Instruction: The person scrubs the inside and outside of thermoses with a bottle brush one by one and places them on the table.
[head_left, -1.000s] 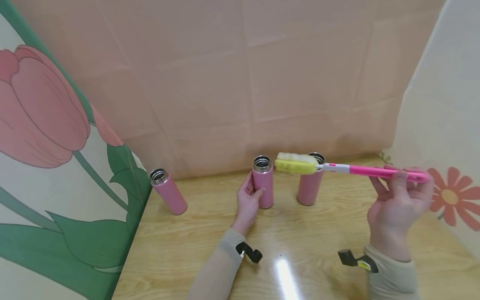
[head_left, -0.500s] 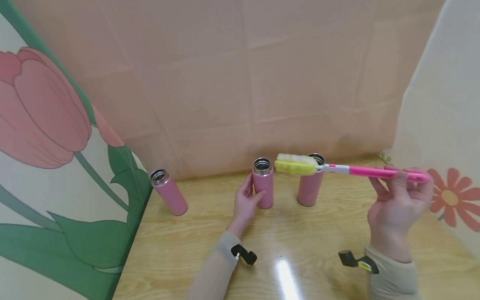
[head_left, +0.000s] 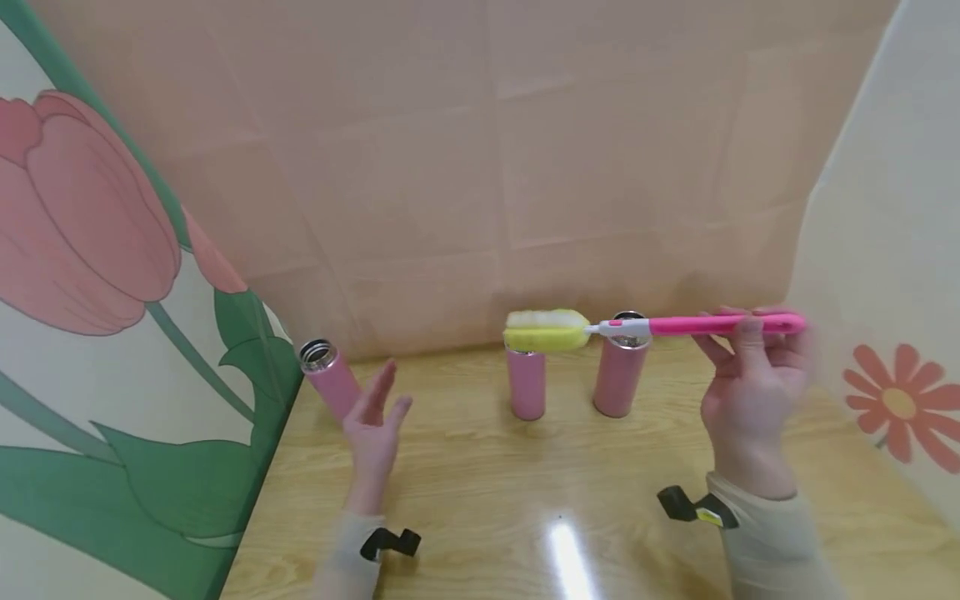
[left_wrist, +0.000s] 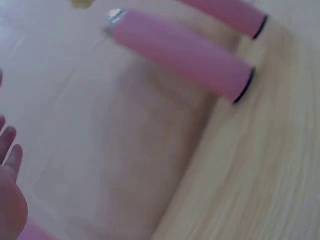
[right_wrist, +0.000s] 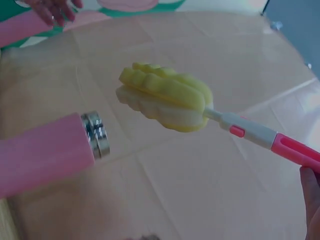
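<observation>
My right hand (head_left: 753, 400) grips the pink handle of a bottle brush (head_left: 693, 324), held level in the air. Its yellow and white sponge head (right_wrist: 165, 97) points left and covers the mouth of the middle pink bottle (head_left: 527, 387) in the head view. Behind the brush shaft stands the right pink bottle (head_left: 619, 379). My left hand (head_left: 373, 433) has its fingers spread and holds nothing. It is just in front of the left pink bottle (head_left: 330, 379), hiding its lower part; I cannot tell whether they touch. That bottle's top has no lid.
The bottles stand on a wooden table (head_left: 465, 500) near a beige cloth backdrop (head_left: 420, 208). A tulip-printed panel (head_left: 97, 217) borders the left side, and a flower-printed panel (head_left: 900, 275) the right.
My left hand has let go of the middle bottle and moved left to the left bottle. The right hand with the brush has shifted left, bringing the sponge over the middle bottle in the head view.
</observation>
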